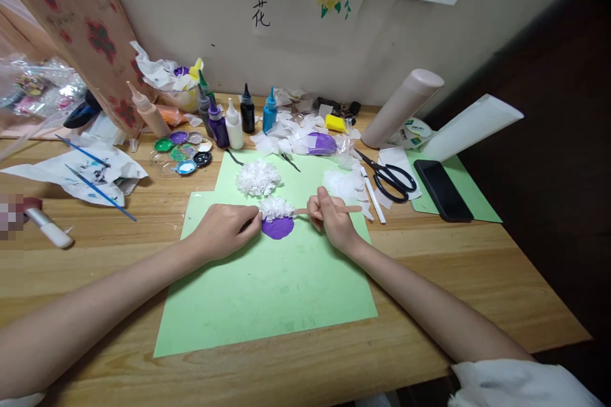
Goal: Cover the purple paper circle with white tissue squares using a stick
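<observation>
A purple disc (278,228), seemingly of clay, lies on the green sheet (267,305) with ruffled white paper pieces (275,208) covering its far half. My left hand (228,229) is closed, its fingertips pressed together at the disc's left edge; what they pinch is hidden. In my right hand (333,219) is a flat wooden craft stick (352,208), held level, its left end touching the white paper pieces. Just beyond lies a full round white paper flower (259,178) on the green paper.
White paper scraps (346,183), black-handled scissors (391,178), a white pen (373,196) and a phone (443,189) lie to the right. Paint bottles (233,124) and a paint palette (184,151) stand at the back left. Blue brushes (101,192) rest on stained tissue.
</observation>
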A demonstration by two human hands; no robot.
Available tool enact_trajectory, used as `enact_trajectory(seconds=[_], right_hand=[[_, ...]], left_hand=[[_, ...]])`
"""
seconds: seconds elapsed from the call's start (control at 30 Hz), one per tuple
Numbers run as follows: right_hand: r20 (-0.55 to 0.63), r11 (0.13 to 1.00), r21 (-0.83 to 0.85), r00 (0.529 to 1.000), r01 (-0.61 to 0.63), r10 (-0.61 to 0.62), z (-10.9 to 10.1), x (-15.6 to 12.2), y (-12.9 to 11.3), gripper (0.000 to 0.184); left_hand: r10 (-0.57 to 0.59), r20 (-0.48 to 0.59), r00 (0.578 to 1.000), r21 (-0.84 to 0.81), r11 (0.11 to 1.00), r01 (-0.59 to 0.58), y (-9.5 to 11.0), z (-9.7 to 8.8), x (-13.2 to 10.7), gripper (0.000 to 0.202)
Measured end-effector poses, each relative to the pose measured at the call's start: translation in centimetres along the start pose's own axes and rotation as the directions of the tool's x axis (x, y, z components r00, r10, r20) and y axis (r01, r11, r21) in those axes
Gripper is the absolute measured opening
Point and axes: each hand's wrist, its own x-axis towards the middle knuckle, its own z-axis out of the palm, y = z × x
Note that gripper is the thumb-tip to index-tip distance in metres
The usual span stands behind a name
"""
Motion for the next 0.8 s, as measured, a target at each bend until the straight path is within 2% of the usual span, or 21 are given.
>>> enact_trajectory(seconds=[0.07, 0.13, 0.23, 0.3, 0.37, 0.4, 0.47, 0.53, 0.6, 0.7, 0.8], right_hand=[[0.018, 1.000, 0.024, 1.000, 0.001, -0.001, -0.2, 0.0, 0.2, 0.056], [0.002, 0.997, -0.008, 0.997, 0.081, -0.081, -0.8, -0.1, 0.2, 0.058], [-0.123, 0.978, -0.087, 0.972, 0.192, -0.202, -2.9, 0.1, -0.2, 0.059], [-0.210, 0.965, -0.207, 0.957, 0.159, -0.202, -5.1, 0.6, -0.7, 0.055], [-0.252, 0.905, -0.412, 0.942, 0.104, -0.223, -7.5, 1.2, -1.2, 0.045], [-0.241, 0.862, -0.500, 0.942, 0.085, -0.232, -8.7, 1.4, -1.3, 0.037], [-0.142, 0.794, -0.601, 0.967, 0.086, -0.213, -10.5, 1.8, -1.3, 0.026], [-0.015, 0.756, -0.645, 0.987, 0.112, -0.159, -11.6, 2.0, -1.0, 0.029], [0.062, 0.736, -0.667, 0.993, 0.116, -0.100, -12.1, 2.0, -0.5, 0.033], [0.091, 0.728, -0.681, 0.995, 0.083, -0.028, -12.2, 2.0, 0.0, 0.029], [0.095, 0.735, -0.674, 0.995, 0.073, -0.012, -12.2, 2.0, 0.2, 0.019]], left_hand=[[-0.009, 0.012, 1.000, -0.003, 1.000, 0.009, 0.0, -0.1, 0.0, 0.037], [-0.015, 0.024, 1.000, -0.004, 1.000, 0.015, 0.0, -0.2, 0.0, 0.037], [-0.015, 0.032, 0.999, -0.003, 1.000, 0.016, 0.0, -0.2, 0.0, 0.038], [-0.016, 0.029, 0.999, -0.002, 1.000, 0.016, 0.0, -0.2, 0.0, 0.038], [-0.014, 0.023, 1.000, -0.003, 1.000, 0.015, 0.0, -0.2, 0.0, 0.038], [-0.012, 0.019, 1.000, -0.006, 1.000, 0.012, -0.1, -0.2, 0.0, 0.038], [-0.005, 0.012, 1.000, -0.012, 1.000, 0.005, -0.1, -0.2, 0.0, 0.038], [-0.002, 0.006, 1.000, -0.017, 1.000, 0.002, 0.0, -0.2, 0.0, 0.038], [0.003, 0.006, 1.000, -0.016, 1.000, -0.002, 0.0, -0.3, 0.0, 0.038], [0.011, 0.010, 1.000, -0.011, 1.000, -0.011, 0.1, -0.4, 0.1, 0.037], [0.005, 0.017, 1.000, -0.017, 1.000, -0.004, 0.1, -0.6, 0.2, 0.038]])
